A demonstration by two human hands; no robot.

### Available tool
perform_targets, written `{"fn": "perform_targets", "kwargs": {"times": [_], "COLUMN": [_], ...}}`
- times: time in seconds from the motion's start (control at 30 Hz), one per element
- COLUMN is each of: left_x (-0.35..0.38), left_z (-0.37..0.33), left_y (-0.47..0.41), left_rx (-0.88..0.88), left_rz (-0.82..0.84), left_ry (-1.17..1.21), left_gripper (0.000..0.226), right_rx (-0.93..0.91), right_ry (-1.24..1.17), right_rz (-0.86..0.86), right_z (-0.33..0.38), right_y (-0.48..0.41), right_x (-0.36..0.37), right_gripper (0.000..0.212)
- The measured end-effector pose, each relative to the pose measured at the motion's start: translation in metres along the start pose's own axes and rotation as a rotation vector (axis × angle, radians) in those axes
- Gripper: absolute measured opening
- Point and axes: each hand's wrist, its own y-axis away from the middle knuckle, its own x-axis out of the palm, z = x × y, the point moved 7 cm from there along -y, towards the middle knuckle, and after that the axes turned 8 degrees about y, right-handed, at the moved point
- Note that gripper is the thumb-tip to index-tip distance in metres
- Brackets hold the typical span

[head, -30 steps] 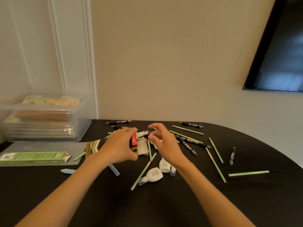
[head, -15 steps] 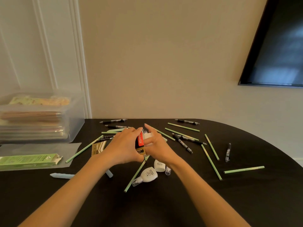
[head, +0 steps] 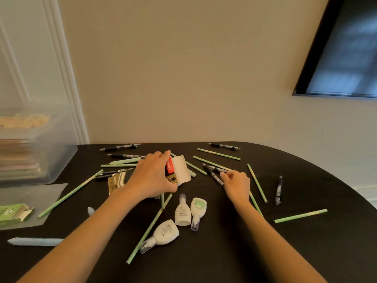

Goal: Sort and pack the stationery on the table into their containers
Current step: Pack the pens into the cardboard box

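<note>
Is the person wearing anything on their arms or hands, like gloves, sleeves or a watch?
No. The left hand and right hand are bare, with no gloves, rings or watch in view. The left forearm and right forearm are bare too; no sleeve shows.

beige wall [head: 183, 68]; dark screen [head: 342, 58] mounted upper right; white moulding [head: 61, 68] left.
</note>
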Motion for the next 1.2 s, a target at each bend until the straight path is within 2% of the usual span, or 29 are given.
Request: {"fn": "perform_targets", "kwargs": {"times": [0.1, 0.23, 0.3, 0.43, 0.53, 0.63, 0.73, 0.97, 1.1, 1.2], "left_x": [0.01, 0.018, 0.018, 0.014, 0.01, 0.004, -0.003, -0.019, -0.025, -0.028], "left_z": [-0.003, -0.002, -0.001, 0.002, 0.006, 0.014, 0.02, 0.019, 0.009, 0.003], "left_y": [-0.011, -0.016, -0.014, -0.004, 0.002, 0.01, 0.017, 0.036, 0.046, 0.053], "left_rx": [-0.001, -0.008, -0.009, 0.015, 0.041, 0.034, 0.003, 0.018, 0.072, 0.101], "left_rz": [0.002, 0.007, -0.002, -0.035, -0.059, -0.043, -0.031, -0.035, -0.018, -0.011], "left_ry": [-0.004, -0.029, -0.047, -0.071, -0.088, -0.054, 0.021, 0.058, 0.058, 0.083], "left_gripper": [0.1, 0.099, 0.099, 0.098, 0.098, 0.1, 0.101, 0.103, 0.1, 0.098], "right_rx": [0.051, 0.076, 0.049, 0.009, -0.042, -0.157, -0.256, -0.436, -0.607, -0.702], "right_ry": [0.196, 0.143, 0.091, -0.102, -0.434, -0.652, -0.725, -0.577, -0.447, -0.315], "right_rz": [0.03, 0.103, 0.116, -0.004, -0.061, -0.038, 0.013, 0.124, 0.144, 0.178], "right_z": [-0.021, -0.021, -0.018, -0.015, -0.008, 0.013, 0.033, 0.071, 0.103, 0.124], "right_y": [-0.015, -0.014, -0.007, 0.013, 0.023, 0.039, 0.053, 0.082, 0.107, 0.124], "right_x": [0.013, 0.016, 0.012, -0.006, -0.019, -0.04, -0.055, -0.058, -0.051, -0.041], "right_gripper": [0.033, 0.018, 0.019, 0.006, 0.005, 0.005, 0.013, 0.014, 0.013, 0.028]}}
